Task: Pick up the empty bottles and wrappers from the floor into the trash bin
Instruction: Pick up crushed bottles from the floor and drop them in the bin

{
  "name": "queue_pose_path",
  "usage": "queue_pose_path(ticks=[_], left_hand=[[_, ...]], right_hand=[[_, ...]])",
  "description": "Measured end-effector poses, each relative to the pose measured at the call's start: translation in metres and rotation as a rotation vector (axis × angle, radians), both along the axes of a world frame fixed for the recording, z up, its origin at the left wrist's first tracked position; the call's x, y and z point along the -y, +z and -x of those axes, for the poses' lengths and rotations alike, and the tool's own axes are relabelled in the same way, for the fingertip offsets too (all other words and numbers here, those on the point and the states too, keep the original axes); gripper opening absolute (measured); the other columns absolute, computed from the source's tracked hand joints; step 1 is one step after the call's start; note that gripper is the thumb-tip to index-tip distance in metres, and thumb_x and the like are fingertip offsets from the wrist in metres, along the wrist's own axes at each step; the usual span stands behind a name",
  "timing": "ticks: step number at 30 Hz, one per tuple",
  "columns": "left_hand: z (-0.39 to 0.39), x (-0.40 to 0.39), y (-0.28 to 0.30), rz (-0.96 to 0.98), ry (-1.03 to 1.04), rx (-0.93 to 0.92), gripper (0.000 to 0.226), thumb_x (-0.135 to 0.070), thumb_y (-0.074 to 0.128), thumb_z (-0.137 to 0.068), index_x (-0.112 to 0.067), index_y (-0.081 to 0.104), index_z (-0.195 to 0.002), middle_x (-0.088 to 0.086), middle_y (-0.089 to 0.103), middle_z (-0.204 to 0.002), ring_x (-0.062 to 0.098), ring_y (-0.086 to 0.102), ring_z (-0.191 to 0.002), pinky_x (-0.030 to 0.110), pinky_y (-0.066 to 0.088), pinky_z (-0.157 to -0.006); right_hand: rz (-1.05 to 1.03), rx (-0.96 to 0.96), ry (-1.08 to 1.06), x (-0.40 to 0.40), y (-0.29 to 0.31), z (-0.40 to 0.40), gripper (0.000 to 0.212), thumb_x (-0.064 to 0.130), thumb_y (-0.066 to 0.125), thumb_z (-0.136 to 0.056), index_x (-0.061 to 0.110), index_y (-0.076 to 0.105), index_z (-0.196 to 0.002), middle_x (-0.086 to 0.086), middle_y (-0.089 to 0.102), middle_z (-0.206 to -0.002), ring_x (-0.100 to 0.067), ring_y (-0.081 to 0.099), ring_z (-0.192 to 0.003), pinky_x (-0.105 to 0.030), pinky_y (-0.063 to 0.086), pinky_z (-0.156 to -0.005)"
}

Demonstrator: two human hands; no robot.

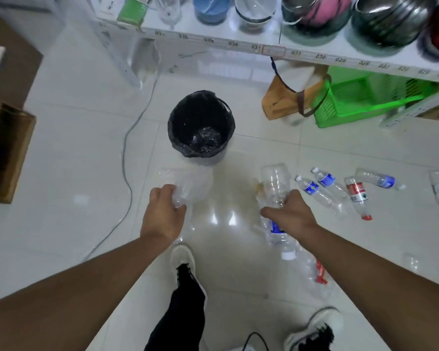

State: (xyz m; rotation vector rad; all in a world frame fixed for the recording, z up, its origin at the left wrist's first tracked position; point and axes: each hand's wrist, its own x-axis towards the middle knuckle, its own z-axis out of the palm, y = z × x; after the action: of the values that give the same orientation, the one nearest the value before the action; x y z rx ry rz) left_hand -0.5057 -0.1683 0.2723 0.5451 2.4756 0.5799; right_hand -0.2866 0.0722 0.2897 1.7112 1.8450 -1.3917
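The trash bin (179, 115), lined with a black bag, stands on the white tile floor ahead of me. My left hand (162, 214) is shut on a clear plastic wrapper (193, 184) just short of the bin. My right hand (289, 211) is shut on a large clear bottle (274, 181), held upright to the bin's right. A blue-labelled bottle (280, 236) lies under that hand. Several empty bottles lie on the floor to the right: two with blue labels (314, 190), one with a red label (357, 195), others farther right (378, 179).
A white shelf (238, 44) with bowls and pots runs across the top. Under it sit a brown bag (279, 97) and a green basket (360, 97). Cardboard boxes (3, 148) stand at left. A grey cable (127, 158) crosses the floor. My shoes (183, 257) are below.
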Motion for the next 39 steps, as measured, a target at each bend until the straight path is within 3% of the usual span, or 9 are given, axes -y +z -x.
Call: queue_pose_path(ticks=[3, 12, 19, 23, 25, 27, 30, 34, 39], left_hand=[[0.075, 0.035, 0.008, 0.038, -0.092, -0.006, 0.033, -0.018, 0.066, -0.094, -0.027, 0.058, -0.124, -0.001, 0.048, -0.118, 0.024, 0.060, -0.089, 0.038, 0.051, -0.085], [0.175, 0.006, 0.020, 0.006, 0.075, 0.050, 0.029, -0.016, 0.065, -0.096, -0.020, 0.062, -0.124, 0.006, 0.051, -0.118, 0.009, 0.053, -0.083, 0.032, 0.045, -0.090], [0.200, -0.037, 0.003, 0.040, 0.108, 0.098, 0.030, -0.016, 0.066, -0.095, -0.024, 0.062, -0.124, -0.001, 0.048, -0.111, 0.004, 0.057, -0.081, 0.031, 0.045, -0.080], [0.230, -0.067, -0.026, 0.066, 0.116, 0.092, 0.024, -0.015, 0.065, -0.095, -0.031, 0.059, -0.111, 0.000, 0.050, -0.109, 0.004, 0.056, -0.077, 0.013, 0.038, -0.064], [0.244, -0.085, -0.042, 0.069, 0.113, 0.098, 0.018, -0.013, 0.065, -0.094, -0.024, 0.061, -0.108, 0.007, 0.055, -0.108, 0.007, 0.056, -0.076, 0.017, 0.038, -0.061], [0.251, -0.097, -0.056, 0.098, 0.125, 0.131, 0.010, -0.012, 0.065, -0.093, -0.017, 0.059, -0.099, 0.016, 0.060, -0.104, 0.014, 0.055, -0.071, 0.024, 0.038, -0.057], [0.252, -0.110, -0.068, 0.163, 0.141, 0.195, 0.019, -0.014, 0.065, -0.091, -0.014, 0.059, -0.109, 0.020, 0.062, -0.109, 0.024, 0.058, -0.074, 0.032, 0.041, -0.058], [0.260, -0.140, -0.072, 0.224, 0.087, 0.285, 0.048, -0.023, 0.070, -0.094, -0.013, 0.054, -0.138, 0.013, 0.051, -0.129, 0.032, 0.066, -0.097, 0.041, 0.056, -0.079], [0.274, -0.200, -0.090, 0.283, -0.068, 0.338, 0.080, -0.048, 0.082, -0.088, -0.016, 0.045, -0.152, 0.011, 0.045, -0.140, 0.032, 0.059, -0.119, 0.047, 0.056, -0.101]], right_hand=[[0.028, -0.017, -0.031, 0.028, -0.004, 0.066, 0.059, 0.042, 0.087, -0.070, 0.020, 0.048, -0.109, -0.004, 0.067, -0.100, -0.018, 0.067, -0.084, -0.033, 0.046, -0.063], [0.117, -0.040, -0.085, 0.031, 0.001, 0.171, 0.070, 0.051, 0.087, -0.070, 0.022, 0.041, -0.115, -0.001, 0.062, -0.100, -0.016, 0.066, -0.080, -0.031, 0.045, -0.057], [0.196, -0.091, -0.087, -0.033, -0.031, 0.244, 0.077, 0.052, 0.090, -0.073, 0.021, 0.039, -0.122, -0.004, 0.063, -0.105, -0.019, 0.068, -0.082, -0.034, 0.051, -0.066], [0.151, -0.074, 0.038, -0.072, -0.081, 0.302, 0.074, 0.058, 0.090, -0.074, 0.025, 0.043, -0.120, 0.005, 0.062, -0.105, -0.011, 0.065, -0.086, -0.031, 0.053, -0.063], [0.095, -0.086, 0.097, -0.087, -0.106, 0.322, 0.079, 0.064, 0.088, -0.073, 0.022, 0.050, -0.127, -0.001, 0.065, -0.122, -0.021, 0.069, -0.104, -0.040, 0.060, -0.083], [0.035, -0.019, 0.177, -0.091, -0.121, 0.332, 0.088, 0.069, 0.076, -0.082, 0.016, 0.048, -0.148, -0.009, 0.051, -0.147, -0.030, 0.059, -0.126, -0.042, 0.050, -0.101], [-0.027, 0.020, 0.277, -0.090, -0.127, 0.324, 0.060, 0.051, 0.059, -0.098, 0.015, 0.054, -0.146, -0.013, 0.046, -0.151, -0.036, 0.056, -0.130, -0.039, 0.044, -0.094], [0.028, 0.049, 0.275, -0.091, -0.122, 0.292, 0.026, 0.037, 0.061, -0.097, 0.019, 0.067, -0.115, -0.007, 0.061, -0.124, -0.026, 0.063, -0.102, -0.037, 0.049, -0.084], [0.034, 0.169, 0.087, -0.083, -0.112, 0.236, 0.021, 0.039, 0.062, -0.096, 0.023, 0.067, -0.108, 0.002, 0.064, -0.105, -0.010, 0.062, -0.083, -0.029, 0.042, -0.065]])
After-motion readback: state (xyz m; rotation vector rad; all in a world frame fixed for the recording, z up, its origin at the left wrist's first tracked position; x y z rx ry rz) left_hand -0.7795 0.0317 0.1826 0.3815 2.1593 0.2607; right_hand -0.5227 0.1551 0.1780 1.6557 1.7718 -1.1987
